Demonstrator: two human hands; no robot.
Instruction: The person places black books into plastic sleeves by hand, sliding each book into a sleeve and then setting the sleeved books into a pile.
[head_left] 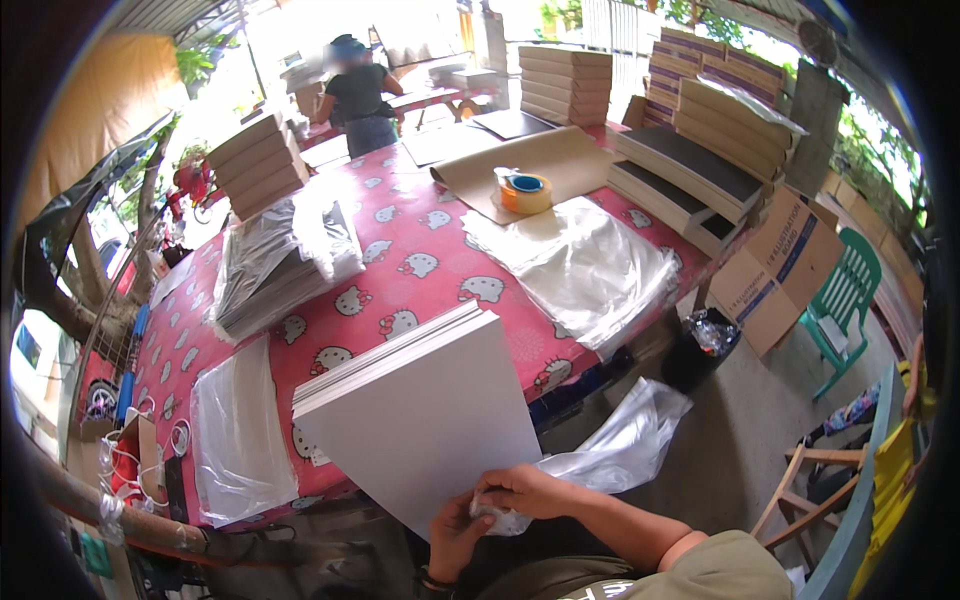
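Clear plastic is by the bench's near edge, one end pinched by L hand & R hand, prob. b/c it's floppy. White board stack beside it pokes past the edge, prob. for easy reach.

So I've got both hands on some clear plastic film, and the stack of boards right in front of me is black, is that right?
Not quite: the stack of boards right in front of you is white, not black, as the head view shows. Your left hand and right hand are both on the clear plastic film.
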